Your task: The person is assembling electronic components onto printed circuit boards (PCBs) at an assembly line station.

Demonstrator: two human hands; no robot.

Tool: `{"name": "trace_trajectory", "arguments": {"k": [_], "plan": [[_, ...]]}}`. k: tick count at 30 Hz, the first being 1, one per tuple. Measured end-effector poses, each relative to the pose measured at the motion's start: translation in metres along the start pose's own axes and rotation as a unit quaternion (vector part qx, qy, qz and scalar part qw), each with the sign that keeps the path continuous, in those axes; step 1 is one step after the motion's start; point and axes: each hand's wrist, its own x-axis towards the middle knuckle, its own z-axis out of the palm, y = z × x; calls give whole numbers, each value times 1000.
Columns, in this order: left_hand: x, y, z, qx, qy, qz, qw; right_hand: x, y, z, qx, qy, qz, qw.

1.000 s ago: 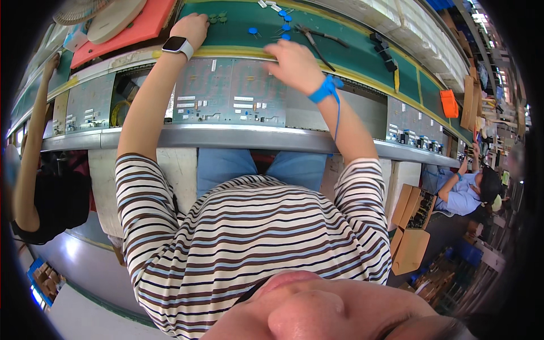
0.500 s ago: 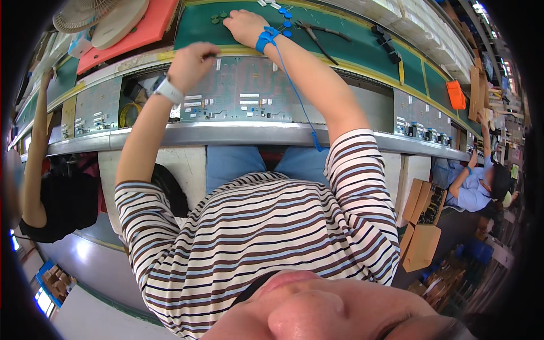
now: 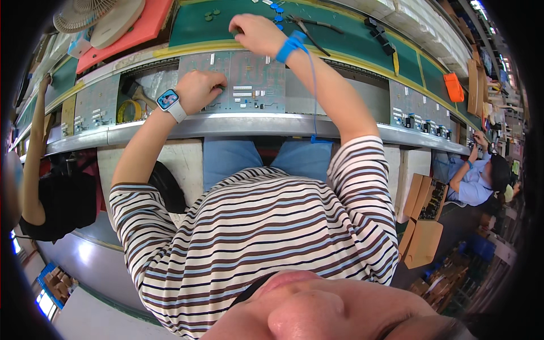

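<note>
My left hand (image 3: pixel 198 90), below a wrist with a white-strapped watch (image 3: pixel 168 100), is low over a green circuit board (image 3: pixel 255 73). Its fingertips are pinched at the board surface on a small dark part, mostly hidden. My right hand (image 3: pixel 258 34) hovers above the board's far edge, fingers curled together, with a small dark greenish bit showing at the fingertips; its kind is unclear. A blue corded wrist strap (image 3: pixel 292 46) circles that wrist. Several green disc-shaped components (image 3: pixel 212 14) lie on the green mat beyond, left of the right hand. Blue disc components (image 3: pixel 277 9) lie close by.
Pliers (image 3: pixel 309 28) rest on the mat, right of my right hand. Black parts (image 3: pixel 379 35) and an orange roll (image 3: pixel 453 86) lie farther right. A metal rail (image 3: pixel 243 122) runs along the near side. More boards (image 3: pixel 422 112) sit on the line. Co-workers (image 3: pixel 473 178) sit at both sides.
My left hand has come down and nearer, onto the board. My right hand has drawn back from the green discs, toward me and rightward. The boards have shifted slightly left.
</note>
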Motion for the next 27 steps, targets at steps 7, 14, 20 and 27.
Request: {"name": "trace_trajectory", "arguments": {"k": [7,14,20,27], "plan": [[2,3,0,43,8,28,999,-94,-20,-18,-40,-41,-15,998],[1,5,1,60,5,43,997,-116,-20,-8,-99,-49,-52,992],[1,3,5,29,-4,18,999,-119,-19,-4,-69,-32,-49,996],[1,1,8,13,9,27,1000,-120,-15,-1,-41,-12,-67,997]]}}
